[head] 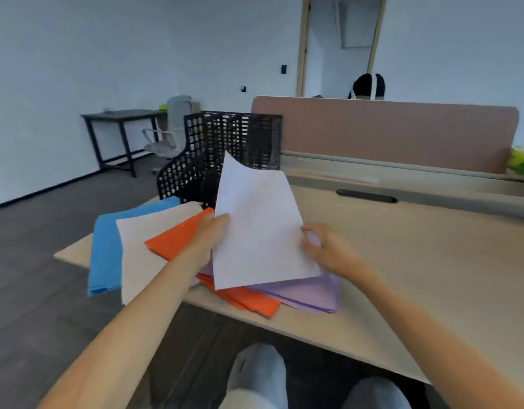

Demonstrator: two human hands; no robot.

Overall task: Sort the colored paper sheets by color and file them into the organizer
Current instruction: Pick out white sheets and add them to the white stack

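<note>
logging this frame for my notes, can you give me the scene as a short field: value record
left hand: grips the left edge of a pale sheet, raised
right hand: at the sheet's right edge, fingers curled, grip unclear
organizer: black mesh organizer at the desk's far left, no paper visible in it
on desk: blue stack, white stack, orange sheets, purple sheets
overlap: white over blue, orange over white
</note>
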